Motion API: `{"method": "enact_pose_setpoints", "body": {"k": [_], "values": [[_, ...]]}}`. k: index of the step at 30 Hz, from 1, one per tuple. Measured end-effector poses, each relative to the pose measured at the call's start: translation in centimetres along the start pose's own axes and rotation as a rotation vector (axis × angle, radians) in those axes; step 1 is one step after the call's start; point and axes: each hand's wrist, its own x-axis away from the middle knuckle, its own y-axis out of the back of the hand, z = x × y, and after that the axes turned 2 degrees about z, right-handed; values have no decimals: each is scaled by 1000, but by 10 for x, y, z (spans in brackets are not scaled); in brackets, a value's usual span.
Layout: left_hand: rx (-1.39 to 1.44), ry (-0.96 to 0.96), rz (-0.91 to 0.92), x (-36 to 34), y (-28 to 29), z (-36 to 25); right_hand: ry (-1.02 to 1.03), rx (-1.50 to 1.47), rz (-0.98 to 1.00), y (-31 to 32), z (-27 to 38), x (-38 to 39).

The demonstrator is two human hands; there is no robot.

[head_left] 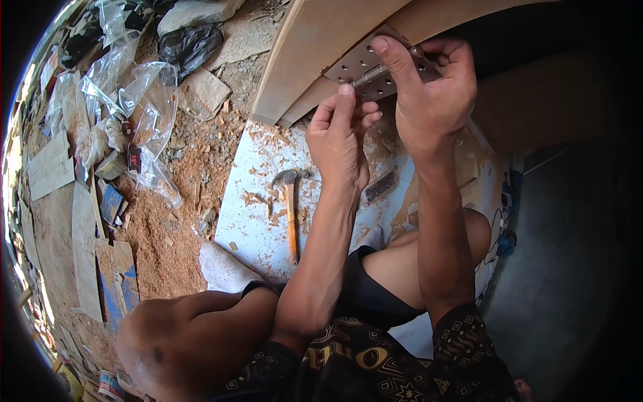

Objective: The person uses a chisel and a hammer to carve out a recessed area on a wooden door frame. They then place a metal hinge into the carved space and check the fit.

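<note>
Hinge point(375, 67) sits flat against the edge of a wooden board point(315, 47), up at the top of the view, metal leaf with screw holes showing. Right hand point(432, 90) is wrapped over its far side, thumb pressed down along the knuckle pin. Left hand point(338, 137) reaches up from below, index fingertip touching the lower edge of the leaf, other fingers curled in loosely. Down on the pale sheet point(248, 221) between the knees lies a hammer point(291, 208) with a wooden handle, wood chips scattered all around. Crumpled clear plastic bags point(134, 100) pile up off to the left.
</note>
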Motion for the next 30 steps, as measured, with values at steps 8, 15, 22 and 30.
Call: {"method": "enact_pose_setpoints", "body": {"k": [8, 15, 22, 30], "values": [[33, 179, -35, -2, 2, -2, 127, -34, -53, -5, -15, 3], [217, 245, 59, -17, 9, 2, 39, 47, 13, -6, -11, 1], [279, 191, 105, -13, 5, 9, 80, 63, -49, -4, -15, 3], [266, 146, 122, -17, 27, 13, 145, -43, -80, -13, -25, 4]]}}
